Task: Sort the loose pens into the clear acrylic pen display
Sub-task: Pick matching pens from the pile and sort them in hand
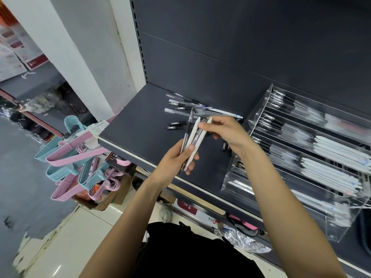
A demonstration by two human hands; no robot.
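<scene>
Pens being sorted by type at the dark shelf, centre of frame
Left hand (176, 157) grips a fanned bunch of pens (191, 141), probably to show each kind; right hand (224, 130) pinches a white pen (202, 137) from it; loose pens (192, 108) lie above, acrylic pen display (249, 121) at right holds sorted rows

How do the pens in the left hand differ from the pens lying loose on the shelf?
The pens in the left hand form one bundle held tilted above the shelf; the loose pens lie flat and scattered on it. The bundle includes white pens, one pinched by the right hand; the loose pens look mostly clear or black-gripped. Neither group is in the clear display yet.
</scene>
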